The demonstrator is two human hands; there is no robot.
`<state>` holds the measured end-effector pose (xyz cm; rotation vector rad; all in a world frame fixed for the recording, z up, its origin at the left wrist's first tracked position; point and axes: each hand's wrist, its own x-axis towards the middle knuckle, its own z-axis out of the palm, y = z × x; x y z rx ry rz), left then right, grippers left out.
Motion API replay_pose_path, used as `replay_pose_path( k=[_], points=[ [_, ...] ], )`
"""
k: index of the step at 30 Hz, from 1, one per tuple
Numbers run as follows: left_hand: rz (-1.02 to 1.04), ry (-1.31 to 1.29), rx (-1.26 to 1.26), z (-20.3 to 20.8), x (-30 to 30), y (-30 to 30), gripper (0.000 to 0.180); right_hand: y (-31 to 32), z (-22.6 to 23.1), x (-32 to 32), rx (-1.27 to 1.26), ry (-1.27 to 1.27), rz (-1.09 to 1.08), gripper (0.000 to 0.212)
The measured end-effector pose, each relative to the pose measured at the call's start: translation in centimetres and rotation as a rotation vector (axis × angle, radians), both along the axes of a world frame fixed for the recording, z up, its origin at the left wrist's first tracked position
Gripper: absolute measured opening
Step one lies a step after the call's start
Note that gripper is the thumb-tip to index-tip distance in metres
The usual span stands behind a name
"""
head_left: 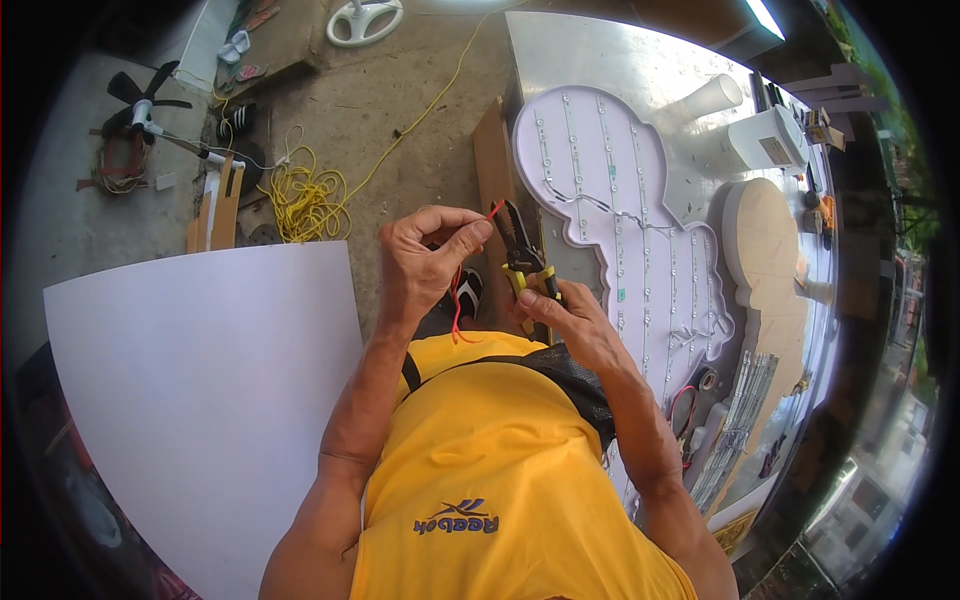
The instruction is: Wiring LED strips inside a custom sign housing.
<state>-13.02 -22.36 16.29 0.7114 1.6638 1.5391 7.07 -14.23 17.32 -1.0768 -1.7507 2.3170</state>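
Note:
Between the thumb and fingers of my left hand [435, 255] is a thin red wire [457, 305], its tail hanging toward my waist. The wire's upper end reaches the jaws of a pair of wire strippers [518, 250] with black jaws and yellow-black handles. Wrapped round those handles is my right hand [568, 318]. Whether the jaws bite the wire is too small to tell. Just right of my hands lies a white cloud-shaped sign tray [590, 150], lined with rows of small LED modules and a few loose wires.
A metal-topped table [580, 50] carries a white bucket [768, 138], a wooden cut-out shape [770, 260], a tape roll [707, 379] and bundled strips [740, 420]. At left stand a white panel [210, 400] and a fan [140, 105]. A coiled yellow cord [305, 195] lies on the floor.

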Motion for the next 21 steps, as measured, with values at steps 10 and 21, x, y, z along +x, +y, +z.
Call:
replay_pose_path(
  k=[10, 21],
  points=[
    [-0.047, 0.406, 0.070, 0.4, -0.1, -0.1, 0.006, 0.2, 0.1, -0.3, 0.077, -0.090, 0.086, 0.047],
    [-0.032, 0.411, 0.046, 0.3, 0.0, -0.4, 0.004, -0.1, 0.8, -0.7, 0.196, -0.089, 0.127, 0.040]
  ],
)
